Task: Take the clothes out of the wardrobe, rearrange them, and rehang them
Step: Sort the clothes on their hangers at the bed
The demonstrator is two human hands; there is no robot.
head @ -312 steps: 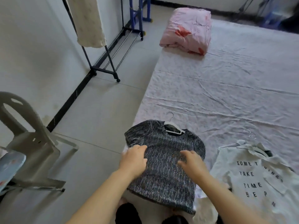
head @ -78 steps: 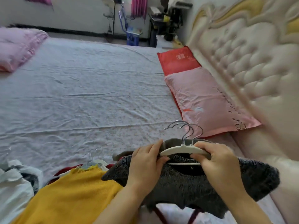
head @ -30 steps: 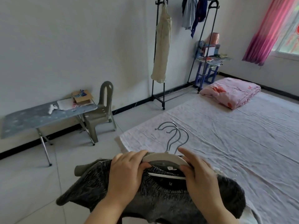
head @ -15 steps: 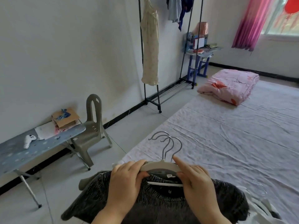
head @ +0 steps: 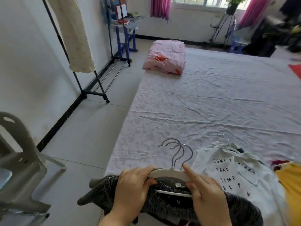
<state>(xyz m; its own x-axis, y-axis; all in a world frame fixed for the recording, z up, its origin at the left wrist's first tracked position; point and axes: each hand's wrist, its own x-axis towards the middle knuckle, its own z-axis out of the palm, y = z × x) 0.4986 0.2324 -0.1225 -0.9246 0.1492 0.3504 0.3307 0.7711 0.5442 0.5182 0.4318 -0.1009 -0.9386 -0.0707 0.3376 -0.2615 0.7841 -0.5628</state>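
1. Two hands clamped: your left hand (head: 130,190) and right hand (head: 206,193) both grip the stacked hangers (head: 169,172) carrying the dark knit top (head: 162,203), at the bed (head: 211,111) edge.
2. White printed T-shirt (head: 236,176) lies on the bed, just right.
3. Clothes rack (head: 95,93) stands far left.

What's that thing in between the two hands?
In the head view, between the left hand and right hand are white hangers carrying the dark knit top.

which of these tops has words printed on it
The white t-shirt lying on the bed, right of the dark knit top and left of the yellow top. It alone carries black lettering; the other two show no printed words.
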